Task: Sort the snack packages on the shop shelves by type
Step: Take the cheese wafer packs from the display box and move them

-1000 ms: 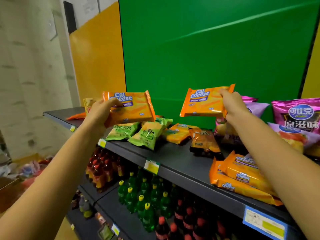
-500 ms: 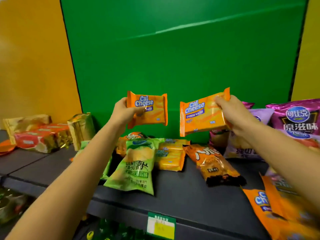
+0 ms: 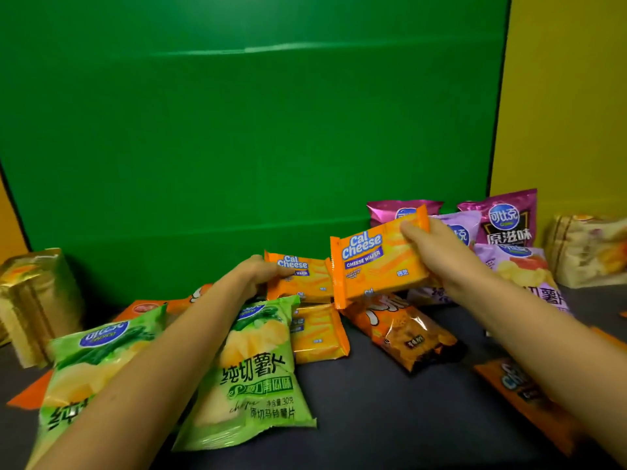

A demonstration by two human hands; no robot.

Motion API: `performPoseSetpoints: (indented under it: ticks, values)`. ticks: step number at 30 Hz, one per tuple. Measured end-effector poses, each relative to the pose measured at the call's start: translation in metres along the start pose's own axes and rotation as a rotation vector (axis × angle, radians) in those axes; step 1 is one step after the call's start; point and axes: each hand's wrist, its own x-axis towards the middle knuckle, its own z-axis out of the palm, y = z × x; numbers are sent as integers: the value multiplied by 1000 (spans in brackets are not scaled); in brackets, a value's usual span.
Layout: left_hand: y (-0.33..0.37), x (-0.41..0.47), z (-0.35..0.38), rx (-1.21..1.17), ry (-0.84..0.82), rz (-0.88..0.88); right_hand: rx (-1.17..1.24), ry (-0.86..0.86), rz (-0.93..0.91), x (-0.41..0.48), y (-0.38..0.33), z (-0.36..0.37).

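My left hand [image 3: 256, 274] grips an orange Cal Cheese wafer pack [image 3: 305, 278] low over the dark shelf [image 3: 390, 412], just above another orange wafer pack [image 3: 319, 334] lying flat. My right hand [image 3: 437, 252] holds a second Cal Cheese pack [image 3: 369, 262] by its right end, tilted, its left edge overlapping the left-hand pack. Two green crisp bags [image 3: 258, 374] [image 3: 91, 364] lie under my left forearm. A dark orange snack bag [image 3: 403, 330] lies below the right-hand pack.
Purple and pink crisp bags [image 3: 509, 222] stand at the back right. Gold packs [image 3: 34, 300] stand at the far left, a pale pack [image 3: 590, 249] at the far right. More orange wafer packs [image 3: 519, 388] lie at the right front. A green panel [image 3: 254, 130] backs the shelf.
Both hands have lowered their wafer packs toward the shelf and brought them together. The view has shifted right and closer to the shelf.
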Motion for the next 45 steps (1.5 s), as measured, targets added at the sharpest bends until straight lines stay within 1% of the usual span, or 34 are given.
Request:
performPoseSetpoints:
  ticks: [3,6,7,12,15,18,23,28,31,34,37,39,42,45]
  values:
    - [-2,6,-4,154,5,-15,-69,-39,38,-2,3,5]
    - [-3,0,-5,481,47,-11,-125,-83,68,-6,8,15]
    - [-4,-2,-5,552,48,-11,-149,-88,77,-8,10,20]
    - [-4,-3,-4,673,11,-10,-289,-121,85,-11,22,45]
    - [1,-5,-8,771,48,56,-415,-136,50,-14,21,61]
    - [7,-8,-17,842,111,163,-495,-160,47,-14,21,76]
    - [11,-28,-33,852,204,343,-606,-204,42,-19,27,94]
    - [5,-54,-43,834,254,452,-752,-187,-30,-25,33,107]
    - [1,-66,-46,815,297,484,-882,-179,-76,-27,40,111]
    - [-6,-77,-51,813,339,484,-1084,-193,-162,-31,45,114]
    - [-15,-93,-60,776,416,513,-1239,-158,-334,-37,41,111]
    - [-23,-109,-66,720,526,554,-1238,-135,-468,-42,35,107]
    - [-36,-140,-75,592,656,608,-1136,-147,-601,-51,26,95]
    - [-50,-174,-75,450,670,642,-1107,-164,-609,-51,19,75]
